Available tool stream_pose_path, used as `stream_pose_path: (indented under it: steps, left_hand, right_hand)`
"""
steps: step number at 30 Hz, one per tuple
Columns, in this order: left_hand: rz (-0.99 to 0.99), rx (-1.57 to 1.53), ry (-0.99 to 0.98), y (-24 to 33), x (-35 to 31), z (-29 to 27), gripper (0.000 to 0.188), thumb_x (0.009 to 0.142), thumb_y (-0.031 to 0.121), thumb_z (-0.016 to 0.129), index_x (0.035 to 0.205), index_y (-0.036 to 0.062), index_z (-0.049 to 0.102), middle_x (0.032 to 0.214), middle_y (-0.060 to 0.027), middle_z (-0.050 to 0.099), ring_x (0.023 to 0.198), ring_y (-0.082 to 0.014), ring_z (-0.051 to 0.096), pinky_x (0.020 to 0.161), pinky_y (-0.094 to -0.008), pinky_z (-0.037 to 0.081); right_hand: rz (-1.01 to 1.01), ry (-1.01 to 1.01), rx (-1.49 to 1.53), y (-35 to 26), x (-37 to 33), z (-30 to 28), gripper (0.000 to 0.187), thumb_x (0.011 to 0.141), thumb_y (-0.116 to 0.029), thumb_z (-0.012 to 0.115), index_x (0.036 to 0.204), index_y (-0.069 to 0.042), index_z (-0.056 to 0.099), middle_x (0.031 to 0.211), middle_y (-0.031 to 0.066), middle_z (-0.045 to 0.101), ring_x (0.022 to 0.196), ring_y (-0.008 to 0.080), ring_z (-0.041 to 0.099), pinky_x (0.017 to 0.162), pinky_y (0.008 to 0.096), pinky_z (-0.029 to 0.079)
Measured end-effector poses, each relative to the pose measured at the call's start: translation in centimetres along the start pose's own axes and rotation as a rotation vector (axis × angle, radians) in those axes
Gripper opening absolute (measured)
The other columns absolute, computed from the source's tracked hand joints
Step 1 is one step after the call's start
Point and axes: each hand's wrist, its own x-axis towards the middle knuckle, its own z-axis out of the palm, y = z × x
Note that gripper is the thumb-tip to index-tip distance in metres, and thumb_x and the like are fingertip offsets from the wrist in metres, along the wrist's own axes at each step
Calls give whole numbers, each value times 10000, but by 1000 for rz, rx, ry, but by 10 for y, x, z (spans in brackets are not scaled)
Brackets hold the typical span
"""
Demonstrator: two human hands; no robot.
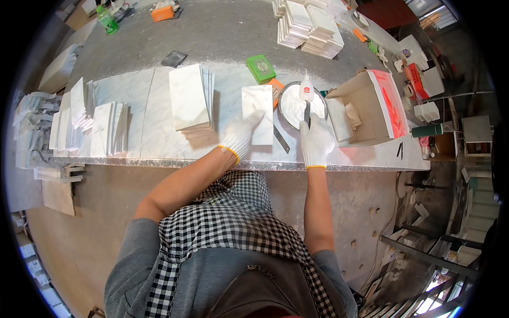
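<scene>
My left hand, in a white glove, lies flat on the lower edge of a white marble tile resting on the marble bench. My right hand, also gloved, grips a dark-handled spatula whose blade reaches into a round metal bowl of white paste. A small white squeeze bottle stands at the bowl's rim. A flat metal strip lies between my hands.
A stack of white tiles sits left of the tile, more tiles stand further left. An open cardboard box is to the right. A green box and tile piles lie behind.
</scene>
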Motion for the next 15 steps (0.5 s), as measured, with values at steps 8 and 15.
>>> stream_pose_path:
  steps: [8,15]
  left_hand:
    - [-80,71,23,36,-9,28,399,932,232,694,1189,-68,639,1072,-128,696,896,-204,664,768,-338,542]
    - [-60,-36,29,7,18,15,390,914,209,724,1177,-68,643,1070,-120,699,902,-202,664,770,-334,539]
  right_hand:
    - [42,-54,126,5,11,9,309,858,-233,594,1133,-94,606,961,187,671,921,375,667,794,501,520]
    - [132,-97,374,21,17,-7,297,873,-298,599,1083,-119,708,1025,176,701,950,361,668,820,463,510]
